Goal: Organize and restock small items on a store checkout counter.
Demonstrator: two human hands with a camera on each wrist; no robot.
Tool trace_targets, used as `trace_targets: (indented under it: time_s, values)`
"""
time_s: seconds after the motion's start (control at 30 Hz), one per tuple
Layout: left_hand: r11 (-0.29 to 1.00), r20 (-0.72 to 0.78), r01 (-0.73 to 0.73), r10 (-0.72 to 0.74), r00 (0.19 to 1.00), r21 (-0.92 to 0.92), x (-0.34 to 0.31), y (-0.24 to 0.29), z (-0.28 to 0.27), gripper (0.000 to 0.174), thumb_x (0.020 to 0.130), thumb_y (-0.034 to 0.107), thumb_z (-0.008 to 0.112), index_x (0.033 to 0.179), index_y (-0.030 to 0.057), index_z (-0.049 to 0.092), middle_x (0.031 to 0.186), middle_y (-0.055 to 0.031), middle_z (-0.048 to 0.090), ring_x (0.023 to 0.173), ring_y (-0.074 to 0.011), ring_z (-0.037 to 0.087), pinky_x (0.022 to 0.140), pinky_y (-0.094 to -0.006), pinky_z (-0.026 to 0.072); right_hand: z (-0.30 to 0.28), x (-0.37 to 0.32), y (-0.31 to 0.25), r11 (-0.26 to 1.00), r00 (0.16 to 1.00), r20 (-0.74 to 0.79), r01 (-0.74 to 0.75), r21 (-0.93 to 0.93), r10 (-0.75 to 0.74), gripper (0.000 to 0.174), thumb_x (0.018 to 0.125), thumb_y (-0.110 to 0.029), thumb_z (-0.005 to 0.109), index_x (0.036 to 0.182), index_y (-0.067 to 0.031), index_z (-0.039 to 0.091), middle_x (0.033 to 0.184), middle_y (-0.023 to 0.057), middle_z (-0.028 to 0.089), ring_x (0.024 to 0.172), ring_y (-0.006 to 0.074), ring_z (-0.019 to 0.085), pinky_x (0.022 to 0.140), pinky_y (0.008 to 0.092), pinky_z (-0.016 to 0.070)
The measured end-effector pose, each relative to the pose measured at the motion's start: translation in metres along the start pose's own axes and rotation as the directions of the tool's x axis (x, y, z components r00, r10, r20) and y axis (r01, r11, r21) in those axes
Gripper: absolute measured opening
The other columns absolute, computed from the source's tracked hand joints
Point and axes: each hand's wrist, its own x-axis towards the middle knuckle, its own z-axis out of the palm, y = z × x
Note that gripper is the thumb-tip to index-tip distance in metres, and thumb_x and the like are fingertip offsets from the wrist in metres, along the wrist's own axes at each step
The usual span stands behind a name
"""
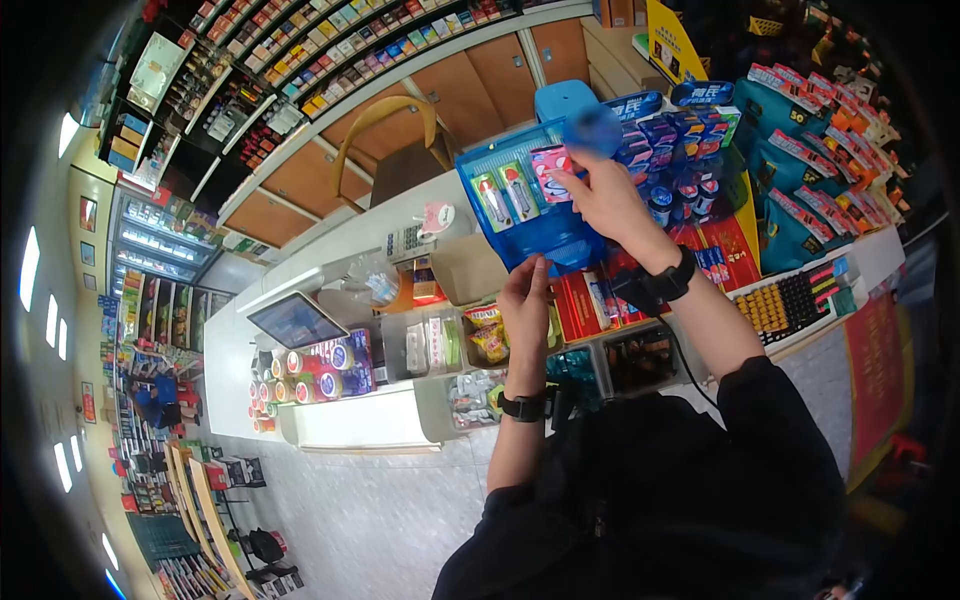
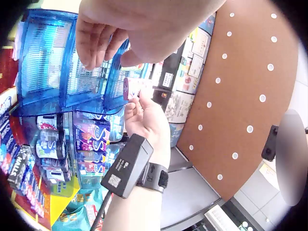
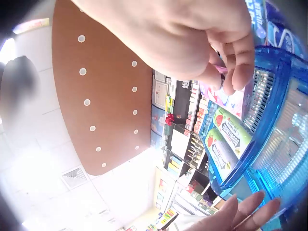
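My right hand [image 1: 612,200] pinches a pink flat packet [image 1: 550,168] between thumb and fingers, over the top tier of a blue plastic rack [image 1: 550,248]. In the right wrist view the pink packet [image 3: 230,100] lies beside two green-and-white Doublemint packs [image 3: 232,131] in that tier. My left hand [image 1: 525,308] is at the rack's lower front edge, with loosely bent fingers and nothing in them. From the left wrist view, the fingers of the left hand [image 2: 103,43] overlap the rack's ribbed tiers [image 2: 43,62].
Candy packs and bottles [image 1: 660,195] stand right of the rack, with teal hanging bags [image 1: 795,190] beyond. Bins of snacks [image 1: 485,335], a tablet screen [image 1: 297,318] and several round tubs [image 1: 300,375] line the counter on the left. A wooden chair [image 1: 400,160] stands behind it.
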Motion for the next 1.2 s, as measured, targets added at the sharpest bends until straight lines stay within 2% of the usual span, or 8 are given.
trace_targets:
  time_s: [0.33,0.4,0.47,0.57,0.7,0.87,1.1,1.2]
  values:
    - [1.000,0.004,0.025,-0.025,1.000,0.001,0.006,-0.011,-0.005,0.034,0.096,0.025,0.061,0.116,-0.0034,0.063,0.103,-0.0111,0.070,0.080,-0.0142,0.066,0.066,-0.0279,0.0536,0.010,-0.002,-0.004,0.996,0.998,0.021,-0.057,-0.066,0.059,0.042,0.090,-0.024,0.067,0.123,0.0015,0.058,0.087,0.0147,0.069,0.069,0.0217,0.066,0.062,0.0331,0.0511]
    - [0.999,-0.005,0.030,-0.030,1.000,-0.016,0.007,-0.011,-0.006,0.034,0.096,0.025,0.061,0.116,-0.0033,0.063,0.102,-0.0110,0.070,0.080,-0.0141,0.066,0.066,-0.0277,0.0534,0.004,-0.004,-0.014,0.997,0.994,-0.085,-0.072,-0.004,0.071,0.036,0.089,-0.025,0.066,0.116,-0.0003,0.063,0.090,0.0185,0.070,0.077,0.0349,0.067,0.070,0.0414,0.0514]
    - [0.999,-0.014,0.038,-0.038,0.999,-0.033,0.005,-0.012,-0.008,0.033,0.097,0.024,0.061,0.115,-0.0033,0.064,0.101,-0.0109,0.070,0.080,-0.0140,0.066,0.066,-0.0275,0.0533,0.003,-0.002,-0.005,0.996,0.985,-0.160,0.054,-0.078,-0.066,0.037,0.092,-0.025,0.063,0.118,0.0007,0.062,0.095,0.0166,0.069,0.072,0.0300,0.068,0.063,0.0369,0.0530]
    - [0.999,-0.005,0.028,-0.028,1.000,-0.033,0.004,-0.011,-0.006,0.032,0.097,0.024,0.061,0.114,-0.0029,0.064,0.101,-0.0106,0.070,0.080,-0.0130,0.065,0.066,-0.0265,0.0518,-0.020,0.002,-0.032,0.902,0.973,0.053,-0.229,0.366,0.225,0.041,0.095,-0.025,0.061,0.126,0.0008,0.055,0.096,0.0130,0.067,0.061,0.0162,0.066,0.045,0.0253,0.0500]
    - [0.999,0.013,0.038,-0.037,0.999,-0.035,0.002,-0.014,-0.003,0.032,0.096,0.024,0.061,0.113,-0.0021,0.064,0.102,-0.0103,0.069,0.081,-0.0127,0.065,0.066,-0.0258,0.0497,-0.033,0.007,-0.032,0.908,0.964,0.110,-0.265,0.325,0.242,0.054,0.087,-0.020,0.073,0.130,0.0005,0.048,0.083,0.0100,0.062,0.056,0.0121,0.063,0.042,0.0234,0.0462]
    - [0.996,0.029,0.062,-0.060,0.998,-0.063,0.002,-0.005,0.000,0.032,0.096,0.025,0.062,0.116,-0.0005,0.063,0.105,-0.0108,0.069,0.086,-0.0142,0.065,0.070,-0.0265,0.0492,-0.033,0.011,-0.018,0.923,0.975,0.058,-0.222,0.313,0.215,0.053,0.081,-0.017,0.078,0.123,0.0000,0.052,0.085,0.0089,0.063,0.061,0.0095,0.060,0.046,0.0229,0.0457]
    - [0.913,0.134,0.150,-0.106,0.985,-0.380,0.020,0.012,0.016,0.053,0.096,0.022,0.060,0.137,-0.0069,0.041,0.127,-0.0182,0.060,0.105,-0.0225,0.063,0.083,-0.0328,0.0510,-0.007,0.018,0.013,0.930,0.989,0.099,-0.137,0.340,0.109,0.037,0.080,-0.012,0.078,0.109,0.0006,0.059,0.084,0.0090,0.068,0.066,0.0072,0.059,0.057,0.0223,0.0463]
    - [0.871,0.187,0.136,-0.052,0.981,-0.472,0.023,0.013,0.017,0.062,0.096,0.018,0.059,0.143,-0.0093,0.029,0.135,-0.0227,0.052,0.117,-0.0301,0.059,0.090,-0.0364,0.0505,0.002,0.015,0.010,0.990,1.000,0.014,-0.026,0.137,0.025,0.030,0.085,-0.010,0.073,0.111,0.0000,0.063,0.085,0.0075,0.067,0.068,0.0072,0.060,0.058,0.0238,0.0486]
